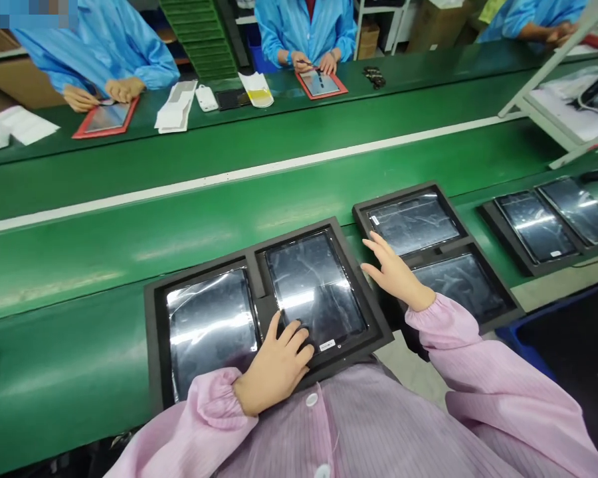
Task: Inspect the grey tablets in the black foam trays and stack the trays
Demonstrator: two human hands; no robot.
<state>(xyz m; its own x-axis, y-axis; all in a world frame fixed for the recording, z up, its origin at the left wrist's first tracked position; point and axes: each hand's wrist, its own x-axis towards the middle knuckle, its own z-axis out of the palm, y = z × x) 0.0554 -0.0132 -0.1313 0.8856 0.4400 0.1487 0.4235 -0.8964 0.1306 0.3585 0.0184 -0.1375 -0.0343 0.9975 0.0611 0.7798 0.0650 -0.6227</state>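
A black foam tray (153, 345) lies in front of me, bearing two film-covered tablet screens side by side: a left screen (210, 325) and a right screen (313, 285). My left hand (282, 358) rests with spread fingers at the lower left corner of the right screen. My right hand (391, 269) is open, its fingers apart, over the left edge of a second foam tray (359, 216). In that tray sit an upper screen (413, 222) and a lower screen (461, 285). Neither hand grips anything.
A third tray (498, 232) with two screens lies at the right. Beyond the green conveyor belt (179, 226), co-workers in blue handle screens on red mats (323, 94). A white-framed stand (543, 113) rises at the right. A dark, blue-rimmed bin (573, 345) is beside me.
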